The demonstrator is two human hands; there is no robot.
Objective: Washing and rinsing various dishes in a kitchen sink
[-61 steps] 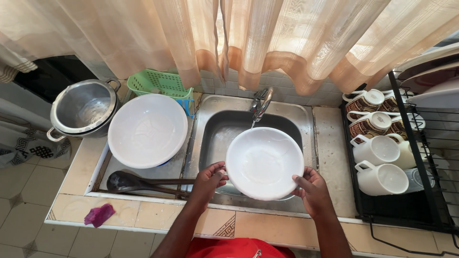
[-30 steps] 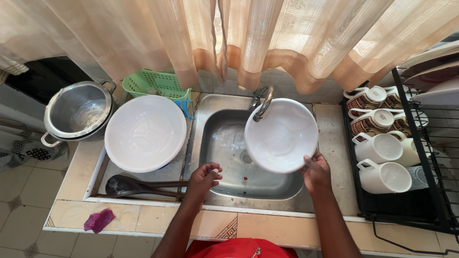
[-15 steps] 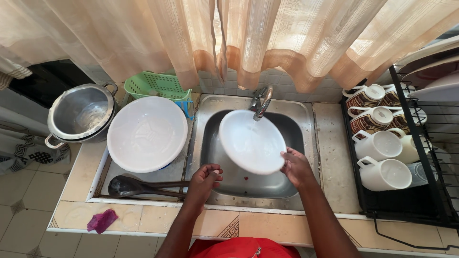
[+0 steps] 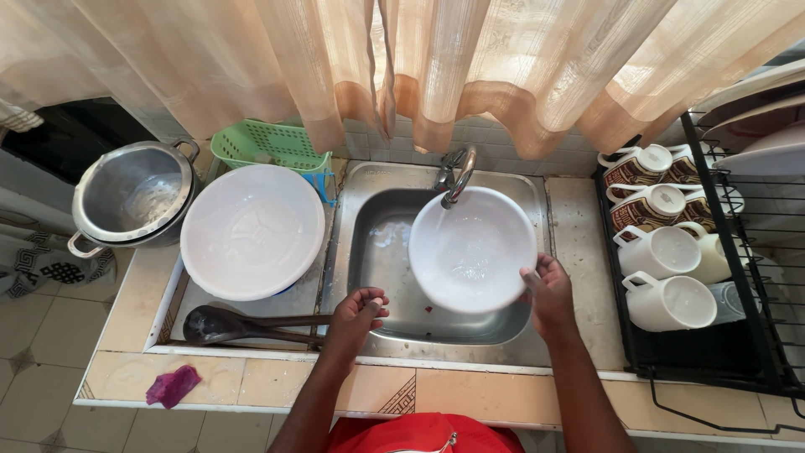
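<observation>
White and glossy, the round plate (image 4: 472, 249) sat tilted under the curved metal tap (image 4: 457, 174) over the steel sink (image 4: 377, 252), its rim pinched by the right hand (image 4: 549, 295). Left hand (image 4: 356, 317) curled loosely, empty.

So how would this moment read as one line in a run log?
right hand: holds round white plastic bowl under steel tap | left hand: empty, at steel sink edge | nearby: dark ladle

A round white plate (image 4: 472, 249), wet and tilted face-up, sits gripped at its lower right rim by the right hand (image 4: 549, 294).
</observation>
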